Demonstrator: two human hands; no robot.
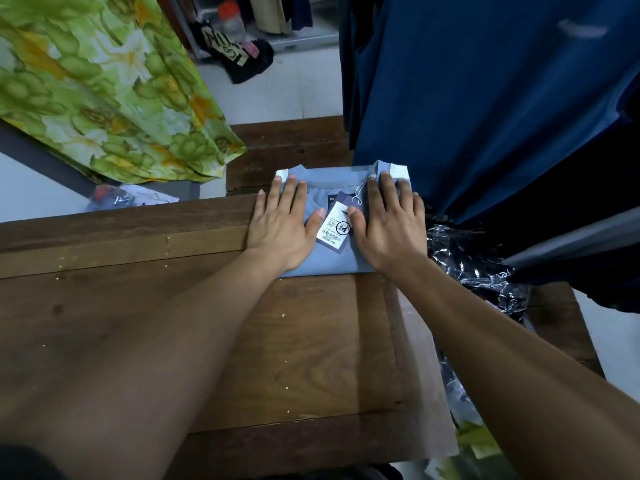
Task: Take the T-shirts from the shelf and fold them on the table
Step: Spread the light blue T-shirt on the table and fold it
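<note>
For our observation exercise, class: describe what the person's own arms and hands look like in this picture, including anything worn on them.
Both forearms are bare as far as the frame shows: no sleeves, watch, bracelets or gloves in view. The left hand and right hand carry no visible rings. The fingernails are short and look unpainted. No markings show on either arm.

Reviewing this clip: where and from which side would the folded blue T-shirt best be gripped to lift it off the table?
Probably both short side edges of the folded T-shirt, from left and right together. It lies flat under the left hand and right hand; sliding fingers beneath keeps the fold and hang tag in place.
</note>
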